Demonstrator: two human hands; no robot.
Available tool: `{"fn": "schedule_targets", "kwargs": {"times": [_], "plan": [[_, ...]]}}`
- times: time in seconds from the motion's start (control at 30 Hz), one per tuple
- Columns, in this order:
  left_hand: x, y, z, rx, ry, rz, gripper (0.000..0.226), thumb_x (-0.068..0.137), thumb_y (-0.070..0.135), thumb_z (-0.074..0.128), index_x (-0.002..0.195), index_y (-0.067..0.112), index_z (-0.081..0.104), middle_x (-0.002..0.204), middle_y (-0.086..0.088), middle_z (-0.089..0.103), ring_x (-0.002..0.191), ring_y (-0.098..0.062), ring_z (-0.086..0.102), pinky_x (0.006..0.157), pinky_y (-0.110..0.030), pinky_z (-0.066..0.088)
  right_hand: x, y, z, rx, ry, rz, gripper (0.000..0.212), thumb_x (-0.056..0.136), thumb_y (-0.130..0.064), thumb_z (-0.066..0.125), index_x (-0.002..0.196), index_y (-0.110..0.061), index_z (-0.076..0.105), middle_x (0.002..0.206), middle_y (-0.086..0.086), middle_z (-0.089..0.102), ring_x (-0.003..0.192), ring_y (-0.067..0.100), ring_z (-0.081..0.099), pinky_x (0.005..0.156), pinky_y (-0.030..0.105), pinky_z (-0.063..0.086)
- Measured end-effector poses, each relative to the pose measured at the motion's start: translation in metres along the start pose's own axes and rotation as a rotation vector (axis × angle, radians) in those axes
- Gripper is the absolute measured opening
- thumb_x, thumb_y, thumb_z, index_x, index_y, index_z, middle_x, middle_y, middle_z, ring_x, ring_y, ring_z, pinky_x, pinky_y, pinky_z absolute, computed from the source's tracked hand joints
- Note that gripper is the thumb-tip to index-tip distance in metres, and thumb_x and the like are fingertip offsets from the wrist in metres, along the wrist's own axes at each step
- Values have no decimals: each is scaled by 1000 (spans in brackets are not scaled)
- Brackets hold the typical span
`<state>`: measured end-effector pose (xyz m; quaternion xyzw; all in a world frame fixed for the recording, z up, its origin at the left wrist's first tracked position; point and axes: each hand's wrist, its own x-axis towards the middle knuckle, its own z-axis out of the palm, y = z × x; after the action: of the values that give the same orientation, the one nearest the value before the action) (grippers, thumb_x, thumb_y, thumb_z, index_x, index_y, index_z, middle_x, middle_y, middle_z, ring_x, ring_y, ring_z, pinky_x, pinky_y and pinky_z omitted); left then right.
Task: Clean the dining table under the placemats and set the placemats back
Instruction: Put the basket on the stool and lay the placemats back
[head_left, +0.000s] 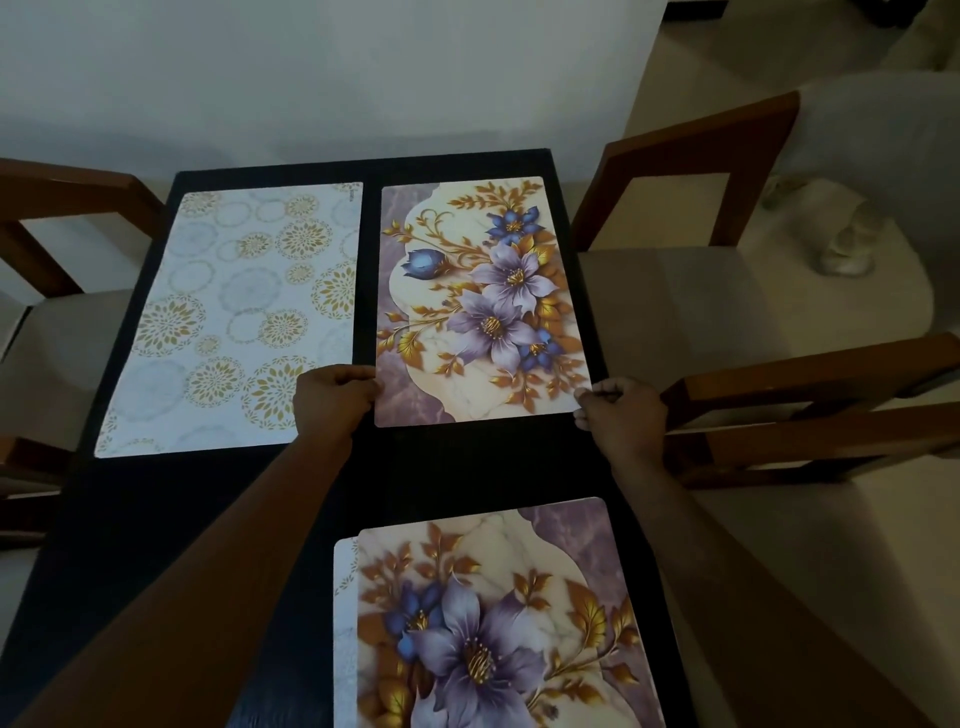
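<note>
- At far right of table (156, 509), our L hand (335, 400) & R hand (621, 410) pinch near corners of floral placemat (483, 301).
- We'd square it w/ white-gold mat (234, 317), edges parallel.

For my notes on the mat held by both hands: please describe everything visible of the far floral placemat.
The far floral placemat is a thin rectangular sheet with rounded corners, smooth, perhaps plastic. Its print shows purple and blue flowers with gold leaves on cream marble, purple at the left corners. It seems to lie flat on the dark table, right of the white-and-gold placemat, apart from it. The left hand pinches its near left corner, the right hand its near right corner.
</note>
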<state>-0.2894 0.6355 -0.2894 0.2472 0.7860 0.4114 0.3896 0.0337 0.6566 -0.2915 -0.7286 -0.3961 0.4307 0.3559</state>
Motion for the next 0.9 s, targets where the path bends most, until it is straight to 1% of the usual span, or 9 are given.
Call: {"fn": "schedule_targets", "kwargs": {"times": [0.1, 0.17, 0.3, 0.37, 0.43, 0.53, 0.63, 0.8, 0.9], "plan": [[-1, -1, 0, -16, -9, -2, 18, 81, 6, 82, 93, 19, 84, 88, -6, 81, 85, -28, 79, 88, -51, 65, 1, 0, 0, 0, -5, 20, 7, 93, -11, 77, 97, -9, 72, 81, 4, 75, 66, 9, 74, 56, 17, 57], [0, -1, 0, -21, -14, -7, 18, 80, 5, 82, 89, 20, 84, 88, -6, 82, 85, -29, 79, 87, -52, 65, 2, 0, 0, 6, 4, 19, 6, 93, -10, 77, 95, -9, 72, 81, 4, 75, 63, 7, 73, 56, 17, 57], [1, 0, -1, -37, -21, -22, 18, 79, 3, 82, 86, 19, 83, 83, -8, 81, 89, -38, 78, 87, -55, 64, 0, 0, 3, 12, 32, 17, 8, 92, -11, 77, 90, -15, 71, 80, 3, 75, 67, 9, 74, 67, 28, 63], [1, 0, 0, -34, -18, -16, 19, 79, 2, 82, 84, 20, 83, 84, -7, 81, 88, -35, 79, 87, -52, 65, 0, 0, 3, 28, 44, 16, 12, 92, -11, 78, 87, -19, 70, 80, 4, 76, 69, 12, 75, 70, 31, 64], [0, 0, 1, -38, -13, -17, 20, 79, 2, 82, 82, 22, 82, 85, -7, 81, 86, -33, 78, 87, -49, 65, 0, 0, 3, 40, 48, 22, 12, 92, -12, 78, 86, -19, 70, 78, 3, 76, 68, 12, 75, 69, 31, 64], [1, 0, 1, -34, -2, -28, 20, 77, 5, 83, 82, 24, 83, 87, -5, 81, 85, -30, 79, 86, -51, 65, 1, 0, 2, 47, 44, 31, 6, 91, -11, 79, 92, -12, 73, 78, 5, 76, 65, 10, 74, 68, 29, 63], [1, -1, 1, -38, -1, -42, 18, 77, 7, 83, 86, 23, 84, 92, -4, 82, 86, -25, 80, 85, -50, 66, 3, -1, 2, 47, 45, 51, 7, 91, -11, 79, 95, -9, 73, 79, 6, 76, 63, 10, 74, 64, 24, 62], [0, 2, 3, -22, 23, -35, 18, 80, 5, 84, 86, 22, 82, 93, -5, 80, 87, -24, 78, 81, -38, 66, 5, -1, 4, 11, 51, 62, 7, 91, -11, 79, 95, -9, 74, 80, 6, 76, 64, 10, 75, 61, 23, 60], [2, 0, 2, -31, 26, -46, 19, 78, 6, 84, 86, 23, 84, 91, -4, 81, 87, -24, 78, 85, -42, 66, 5, 0, 4, -15, 34, 50, 6, 91, -11, 78, 93, -7, 74, 79, 7, 77, 65, 11, 75, 61, 23, 59]]}}
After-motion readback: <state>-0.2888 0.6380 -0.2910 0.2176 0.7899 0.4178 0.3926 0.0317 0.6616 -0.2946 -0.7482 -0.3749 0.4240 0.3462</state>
